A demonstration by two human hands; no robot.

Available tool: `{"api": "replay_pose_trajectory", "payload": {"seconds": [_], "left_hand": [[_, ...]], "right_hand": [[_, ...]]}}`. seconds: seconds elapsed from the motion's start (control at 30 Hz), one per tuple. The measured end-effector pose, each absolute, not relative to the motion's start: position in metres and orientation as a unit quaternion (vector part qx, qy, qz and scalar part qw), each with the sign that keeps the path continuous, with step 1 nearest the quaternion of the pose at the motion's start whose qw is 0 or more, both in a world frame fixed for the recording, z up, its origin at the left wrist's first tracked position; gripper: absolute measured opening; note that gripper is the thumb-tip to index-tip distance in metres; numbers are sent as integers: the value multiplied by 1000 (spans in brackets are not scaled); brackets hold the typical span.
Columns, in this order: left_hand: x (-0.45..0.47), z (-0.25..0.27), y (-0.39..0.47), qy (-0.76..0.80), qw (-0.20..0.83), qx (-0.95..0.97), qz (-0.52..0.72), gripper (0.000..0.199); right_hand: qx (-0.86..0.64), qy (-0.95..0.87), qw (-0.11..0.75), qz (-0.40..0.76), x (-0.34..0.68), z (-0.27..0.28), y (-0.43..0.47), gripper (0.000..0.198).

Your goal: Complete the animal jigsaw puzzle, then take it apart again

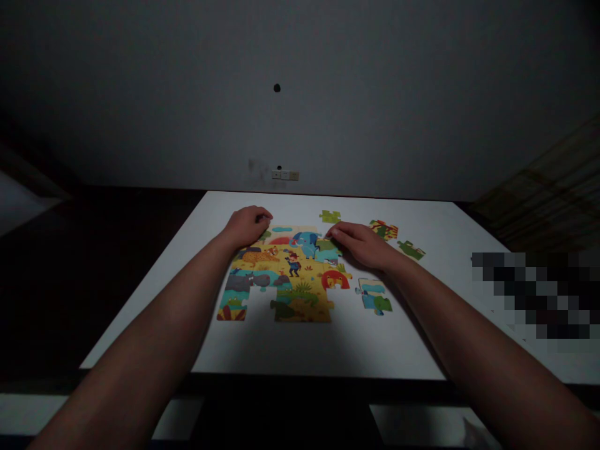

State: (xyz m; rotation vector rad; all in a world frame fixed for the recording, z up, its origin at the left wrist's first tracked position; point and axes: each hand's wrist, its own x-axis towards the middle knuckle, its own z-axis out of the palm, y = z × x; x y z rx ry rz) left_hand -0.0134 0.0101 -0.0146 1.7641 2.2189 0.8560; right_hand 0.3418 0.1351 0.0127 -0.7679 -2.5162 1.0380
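A partly joined jigsaw puzzle (295, 275) with cartoon animals lies flat on the white table (262, 350). My left hand (248, 226) rests at its upper left edge, fingers loosely bent, with a gap between thumb and forefinger. At the upper right edge, my right hand (359, 242) has thumb and forefinger closed together on a green-and-blue puzzle piece (327, 250), partly covered by the hand. Gaps show along the puzzle's lower side, left and right of the crocodile piece (300, 306).
Loose pieces lie around: a green one (330, 217) behind my right hand, a red-and-yellow striped one (384, 229) and a dark green one (411, 250) to its right, and a blue-and-green one (374, 296) nearer me. A wall with a socket panel (285, 175) stands behind the table.
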Motion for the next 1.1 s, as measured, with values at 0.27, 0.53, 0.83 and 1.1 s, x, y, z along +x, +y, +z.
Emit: {"api": "replay_pose_trajectory", "payload": {"seconds": [0.27,0.53,0.83,1.1], "left_hand": [[-15,-16,11,744,95,596,287,38],[-14,-15,11,747,93,594,284,34],[-15,-15,11,749,92,595,277,36],[-16,-17,12,744,92,599,282,37]], "right_hand": [[-272,-867,164,384,343,9,138,46],[-272,-874,152,373,342,10,138,45],[-265,-863,161,399,344,10,133,43],[-250,-826,201,464,341,19,127,37]]}}
